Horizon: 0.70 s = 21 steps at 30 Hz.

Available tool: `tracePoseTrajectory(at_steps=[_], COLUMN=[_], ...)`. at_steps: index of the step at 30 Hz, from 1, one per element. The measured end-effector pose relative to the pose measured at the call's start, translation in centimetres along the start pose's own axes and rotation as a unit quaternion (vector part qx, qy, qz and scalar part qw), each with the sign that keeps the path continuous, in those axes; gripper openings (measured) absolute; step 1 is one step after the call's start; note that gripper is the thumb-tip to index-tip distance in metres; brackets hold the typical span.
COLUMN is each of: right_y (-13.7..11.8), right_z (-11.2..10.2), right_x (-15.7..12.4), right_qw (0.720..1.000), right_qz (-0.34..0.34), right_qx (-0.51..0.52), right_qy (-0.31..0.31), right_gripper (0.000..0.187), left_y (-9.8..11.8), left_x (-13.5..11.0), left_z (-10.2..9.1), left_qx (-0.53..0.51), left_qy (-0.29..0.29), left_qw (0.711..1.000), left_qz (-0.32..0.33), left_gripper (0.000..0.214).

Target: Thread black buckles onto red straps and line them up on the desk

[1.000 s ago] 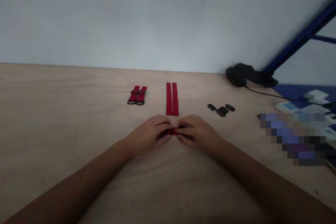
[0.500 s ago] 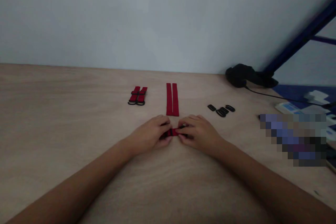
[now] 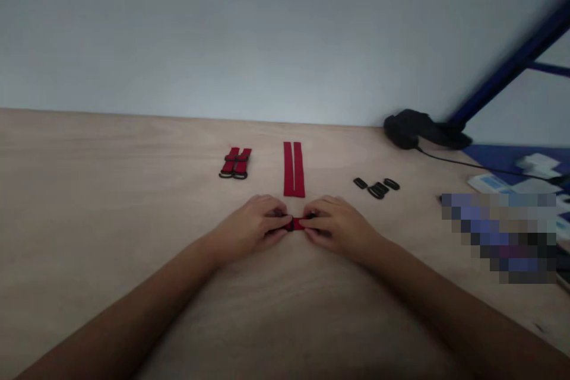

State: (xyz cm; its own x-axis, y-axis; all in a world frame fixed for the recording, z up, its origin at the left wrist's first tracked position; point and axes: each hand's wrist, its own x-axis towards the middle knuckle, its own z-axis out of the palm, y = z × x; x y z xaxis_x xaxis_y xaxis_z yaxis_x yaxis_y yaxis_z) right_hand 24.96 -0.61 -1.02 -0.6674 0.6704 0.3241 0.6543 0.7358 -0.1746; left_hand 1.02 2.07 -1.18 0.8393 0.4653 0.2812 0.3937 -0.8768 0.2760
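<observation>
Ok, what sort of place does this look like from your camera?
Probably a small workshop or assembly bench: a bare plywood tabletop against a plain wall, with red straps and black plastic buckles laid out in neat groups, and a blue metal frame at the right.

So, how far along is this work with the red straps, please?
Done: one pair of red straps already has black buckles on. In hand: the left hand and right hand hold a short red strap with a black buckle. Left: two plain red straps and the loose black buckles.
</observation>
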Motion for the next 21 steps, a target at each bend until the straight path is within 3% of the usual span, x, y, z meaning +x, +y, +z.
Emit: tracePoseTrajectory(at_steps=[4,13,21], right_y=[0.3,0.6,0.7], right_z=[0.0,-0.2,-0.2], right_x=[0.0,-0.2,-0.3], right_qw=[1.0,0.999,0.999], right_qz=[-0.023,-0.033,-0.007], right_qx=[0.017,0.001,0.053], right_qy=[0.001,-0.011,-0.005], right_gripper=[0.018,0.017,0.02], left_y=[0.5,0.2,0.4], left_x=[0.4,0.7,0.6], left_z=[0.5,-0.8,0.0], left_qx=[-0.021,-0.093,-0.088], left_qy=[0.026,-0.023,0.025], left_qw=[0.999,0.995,0.994], left_qz=[-0.031,-0.017,-0.058], left_gripper=[0.029,0.024,0.025])
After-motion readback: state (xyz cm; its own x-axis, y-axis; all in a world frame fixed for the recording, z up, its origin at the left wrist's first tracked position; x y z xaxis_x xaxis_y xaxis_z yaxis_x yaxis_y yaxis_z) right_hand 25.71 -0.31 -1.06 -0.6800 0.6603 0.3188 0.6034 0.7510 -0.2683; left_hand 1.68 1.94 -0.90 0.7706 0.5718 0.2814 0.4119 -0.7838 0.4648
